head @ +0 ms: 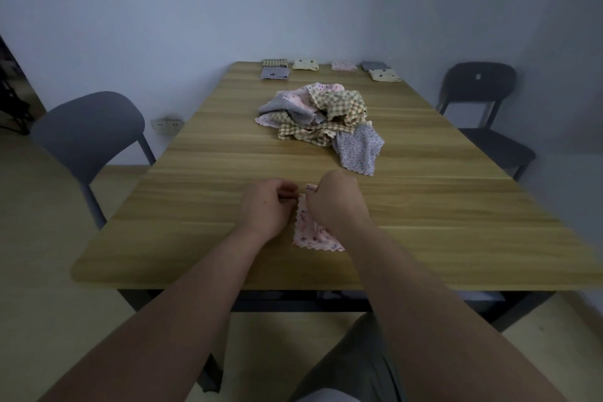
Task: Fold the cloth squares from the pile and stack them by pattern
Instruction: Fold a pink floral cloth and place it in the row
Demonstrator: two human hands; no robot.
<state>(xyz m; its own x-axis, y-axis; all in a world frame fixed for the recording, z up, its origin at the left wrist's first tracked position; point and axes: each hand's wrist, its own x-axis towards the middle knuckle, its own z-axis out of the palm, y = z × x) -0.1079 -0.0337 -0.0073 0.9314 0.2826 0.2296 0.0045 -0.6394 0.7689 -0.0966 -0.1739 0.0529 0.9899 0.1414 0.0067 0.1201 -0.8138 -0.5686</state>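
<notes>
Left hand (pixel 267 206) and right hand (pixel 329 202) both pinch far edge of pink cloth (pixel 310 233). Rest of cloth lies flat on table (pixel 440 222), bodyward of grip. Pile (pixel 319 117) beyond. Judgement: bring pinched corners squarely onto near edge, press crease flat.

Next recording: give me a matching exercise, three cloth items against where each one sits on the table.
Things:
1. pink cloth
2. unfolded pile
3. folded check square

Places:
A. far edge of the table
B. near edge, held by the left hand and right hand
C. middle of the tabletop

Pairs: 1-B, 2-C, 3-A.
</notes>
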